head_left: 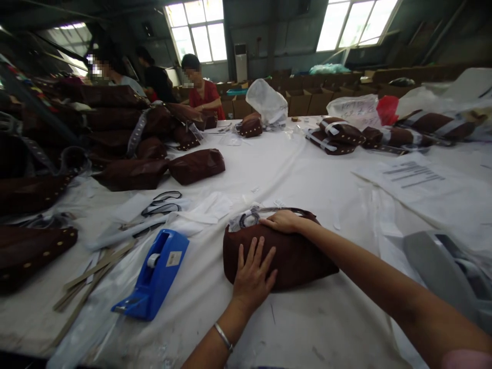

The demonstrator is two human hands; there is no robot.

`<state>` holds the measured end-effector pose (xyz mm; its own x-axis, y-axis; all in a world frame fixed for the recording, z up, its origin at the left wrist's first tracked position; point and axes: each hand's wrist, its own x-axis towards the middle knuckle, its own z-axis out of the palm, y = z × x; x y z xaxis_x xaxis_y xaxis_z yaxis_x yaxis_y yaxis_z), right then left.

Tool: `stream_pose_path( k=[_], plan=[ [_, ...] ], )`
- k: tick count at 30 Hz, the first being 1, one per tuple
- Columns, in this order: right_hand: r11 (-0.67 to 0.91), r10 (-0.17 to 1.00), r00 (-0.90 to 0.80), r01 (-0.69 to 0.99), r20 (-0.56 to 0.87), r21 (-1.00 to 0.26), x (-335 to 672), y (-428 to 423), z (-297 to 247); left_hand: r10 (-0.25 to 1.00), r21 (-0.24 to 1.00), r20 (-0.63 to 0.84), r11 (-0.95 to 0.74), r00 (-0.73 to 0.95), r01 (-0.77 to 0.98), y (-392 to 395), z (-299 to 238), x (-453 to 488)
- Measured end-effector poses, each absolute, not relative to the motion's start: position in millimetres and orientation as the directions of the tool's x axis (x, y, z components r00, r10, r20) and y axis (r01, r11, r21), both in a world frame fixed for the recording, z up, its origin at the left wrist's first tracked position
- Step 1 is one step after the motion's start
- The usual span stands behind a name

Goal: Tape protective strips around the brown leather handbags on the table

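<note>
A dark brown handbag (295, 261) lies on the white-covered table in front of me, with its strap (303, 210) along the far edge. My left hand (253, 271) rests flat on the bag's near side, fingers spread. Over the upper edge of the bag sits my right hand (286, 221), thumb pointing left and the other fingers partly hidden behind the edge. Clear plastic wrapping with a dark ring-shaped part (249, 218) shows at the bag's upper left corner, close to the right thumb.
A blue tape dispenser (159, 274) stands left of the bag, near tan strips (94, 271) and black-edged straps (161, 202). A grey dispenser (446, 271) is at right. Brown bags (196, 166) pile up on the left. Across the table a person in red (207, 95) works.
</note>
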<state>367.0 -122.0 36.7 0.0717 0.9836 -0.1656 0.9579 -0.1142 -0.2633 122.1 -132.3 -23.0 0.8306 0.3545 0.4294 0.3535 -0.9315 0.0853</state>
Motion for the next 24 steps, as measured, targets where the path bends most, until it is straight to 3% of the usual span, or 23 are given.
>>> stream_pose_path(
  k=[7,10,12,14,17,19,22,24],
  plan=[
    [-0.083,0.976,0.116,0.980,0.183,-0.180,349.6,-193.2,21.7,0.288,0.032,0.492,-0.949,0.821,0.314,-131.9,-24.8,115.2],
    [-0.018,0.915,0.024,1.000,0.403,-0.017,336.7,-253.8,-9.7,0.262,0.005,0.514,-0.953,0.817,0.302,-130.6,-24.7,112.1],
    [-0.027,0.890,-0.002,0.998,0.456,0.057,327.0,-292.5,-29.5,0.241,-0.002,0.524,-0.959,0.817,0.284,-130.5,-23.7,110.4],
    [-0.028,0.875,0.000,0.998,0.483,0.052,319.1,-318.0,-37.7,0.212,-0.010,0.526,-0.967,0.824,0.256,-130.8,-22.5,109.3],
    [0.048,0.855,-0.015,0.998,0.518,-0.050,311.9,-312.3,-21.1,0.179,-0.017,0.516,-0.976,0.838,0.219,-131.4,-21.4,108.4],
    [0.111,0.861,-0.002,0.977,0.508,-0.184,305.7,-275.5,4.2,0.178,-0.012,0.514,-0.977,0.839,0.215,-131.8,-21.5,107.6],
    [0.170,0.927,0.005,0.885,0.375,-0.433,283.3,-185.0,44.8,0.188,-0.010,0.526,-0.974,0.830,0.227,-132.2,-20.9,104.2],
    [0.219,0.948,-0.054,0.826,0.314,-0.519,259.7,-114.2,63.9,0.188,-0.032,0.527,-0.970,0.829,0.240,-131.7,-18.8,100.6]
  ],
)
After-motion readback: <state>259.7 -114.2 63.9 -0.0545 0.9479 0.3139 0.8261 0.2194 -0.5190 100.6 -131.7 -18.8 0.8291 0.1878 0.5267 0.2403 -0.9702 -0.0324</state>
